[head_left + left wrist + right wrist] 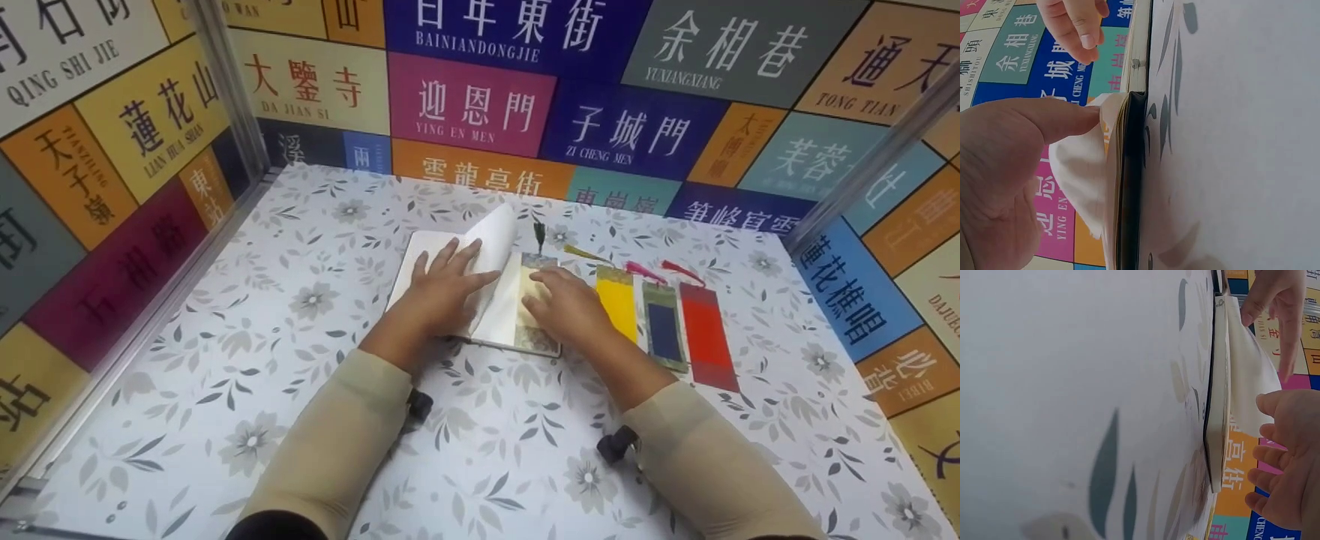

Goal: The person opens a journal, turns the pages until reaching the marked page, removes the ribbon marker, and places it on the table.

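An open notebook (499,326) with blank cream pages and a dark cover lies on the table. Across its left page my left hand (439,296) rests with fingers spread, the thumb against a lifted, curving page (491,244). On the right page lies a pale bookmark (537,340) with a dark tassel (540,238). My right hand (566,304) is over this bookmark and partly hides it, fingers loosely bent. In the right wrist view, that hand (1292,461) shows nothing gripped, its fingertips near the raised page (1249,371).
Right of the notebook lie a yellow bookmark (616,300), a dark blue one (664,330) and a red one (709,334), each with a tassel. A flower-patterned cloth (315,420) covers the table. Panels with printed signs (472,105) stand behind it.
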Available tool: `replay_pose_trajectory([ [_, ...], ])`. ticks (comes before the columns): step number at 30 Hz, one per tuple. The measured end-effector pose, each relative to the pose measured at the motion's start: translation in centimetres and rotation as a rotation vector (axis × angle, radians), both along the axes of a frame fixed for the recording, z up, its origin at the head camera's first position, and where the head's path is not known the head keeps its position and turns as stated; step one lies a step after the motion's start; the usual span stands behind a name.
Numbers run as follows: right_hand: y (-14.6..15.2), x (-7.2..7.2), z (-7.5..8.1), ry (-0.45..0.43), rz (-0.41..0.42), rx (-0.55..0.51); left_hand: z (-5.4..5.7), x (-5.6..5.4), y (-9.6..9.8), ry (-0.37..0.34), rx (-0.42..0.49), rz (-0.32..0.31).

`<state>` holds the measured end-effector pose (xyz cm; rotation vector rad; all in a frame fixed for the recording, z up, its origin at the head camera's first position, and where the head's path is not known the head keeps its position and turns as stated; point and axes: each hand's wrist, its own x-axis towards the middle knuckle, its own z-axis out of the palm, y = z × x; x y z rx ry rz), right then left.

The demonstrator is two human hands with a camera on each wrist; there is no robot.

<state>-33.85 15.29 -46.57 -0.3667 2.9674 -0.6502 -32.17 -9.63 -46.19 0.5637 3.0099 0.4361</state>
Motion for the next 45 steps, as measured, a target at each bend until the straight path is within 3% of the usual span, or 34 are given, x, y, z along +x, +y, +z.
replay_pose_trajectory([
  [6, 0.0, 0.1, -0.1, -0.034, -0.01, 0.011, -0.2, 0.0, 0.0, -0.098, 0.004, 0.022],
  [17, -0.3, -0.8, -0.6, -0.073, -0.024, 0.0, -0.2, 0.0, -0.3, -0.094, -0.022, 0.06],
  [23, -0.6, -1.3, -1.0, 0.002, 0.069, 0.073, -0.2, 0.0, -0.3, -0.099, -0.05, 0.072],
  [26, -0.8, -1.4, -1.1, 0.021, 0.09, 0.092, -0.3, 0.0, -0.3, -0.138, -0.051, 0.08],
  [34, -1.1, -1.3, -1.1, -0.009, 0.077, 0.128, -0.9, -0.2, -0.7, -0.304, -0.058, 0.097],
  [45, -0.6, -1.4, -1.1, -0.102, 0.043, 0.128, -0.9, 0.0, -0.9, -0.318, -0.027, 0.116],
])
